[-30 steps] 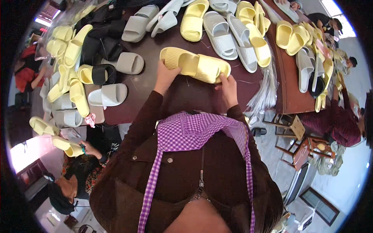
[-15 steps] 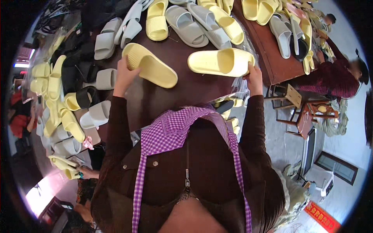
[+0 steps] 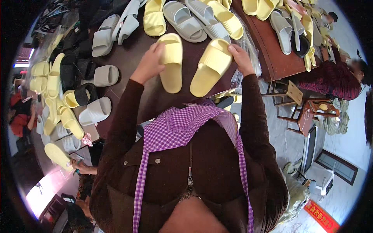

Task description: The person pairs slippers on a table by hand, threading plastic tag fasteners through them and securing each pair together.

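My left hand (image 3: 150,64) grips the edge of a yellow slide slipper (image 3: 171,75), its fingers closed at the ribbed strap. In my right hand (image 3: 241,59) is a second yellow slide slipper (image 3: 204,77), pinched at the side of its strap. Both slippers are held over the dark table (image 3: 128,89), side by side and apart, straps away from me and sole ends toward me. The right one leans to the right at its far end. Whether either slipper touches the tabletop I cannot tell.
Grey slippers (image 3: 105,35) and yellow slippers (image 3: 154,23) line the table's far side; more lie at the left. Clear plastic bags (image 3: 246,58) hang at the right edge. A second table (image 3: 276,64) and wooden chairs (image 3: 291,95) stand right. A co-worker's hand (image 3: 83,167) holds a slipper lower left.
Both slippers have come closer together and turned, now pointing away from me instead of lying sideways. My left hand has moved right and my right hand slightly left.
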Demonstrator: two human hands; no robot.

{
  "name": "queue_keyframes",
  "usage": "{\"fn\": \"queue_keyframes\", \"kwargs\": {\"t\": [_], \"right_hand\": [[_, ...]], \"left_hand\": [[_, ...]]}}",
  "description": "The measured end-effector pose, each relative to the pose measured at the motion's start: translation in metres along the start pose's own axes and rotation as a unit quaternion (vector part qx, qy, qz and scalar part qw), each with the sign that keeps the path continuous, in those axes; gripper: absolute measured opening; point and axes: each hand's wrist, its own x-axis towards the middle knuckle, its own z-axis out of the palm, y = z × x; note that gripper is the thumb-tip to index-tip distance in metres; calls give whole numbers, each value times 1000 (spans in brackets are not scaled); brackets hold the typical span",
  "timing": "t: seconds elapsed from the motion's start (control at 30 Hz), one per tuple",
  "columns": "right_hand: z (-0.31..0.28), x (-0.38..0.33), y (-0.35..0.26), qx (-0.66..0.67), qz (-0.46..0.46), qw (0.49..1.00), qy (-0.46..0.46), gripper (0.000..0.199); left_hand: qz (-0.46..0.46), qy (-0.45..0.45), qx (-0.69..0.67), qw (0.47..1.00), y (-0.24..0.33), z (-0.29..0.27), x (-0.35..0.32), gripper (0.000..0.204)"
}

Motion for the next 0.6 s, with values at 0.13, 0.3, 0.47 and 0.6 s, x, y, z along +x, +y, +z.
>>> {"fn": "queue_keyframes", "kwargs": {"t": [0.13,0.3,0.47,0.6], "right_hand": [[17,1,-4,-58,59,994,67,27],[34,-47,17,4,95,992,79,24],[68,-82,38,-27,184,980,-73,30],[109,-63,47,-57,158,985,-49,41]], "left_hand": [[-26,22,10,999,-12,29,-5,62],[-181,10,-33,983,-34,44,-38,54],[-292,-4,-196,936,-27,67,-64,44],[-288,-30,-297,910,-29,101,-70,43]]}}
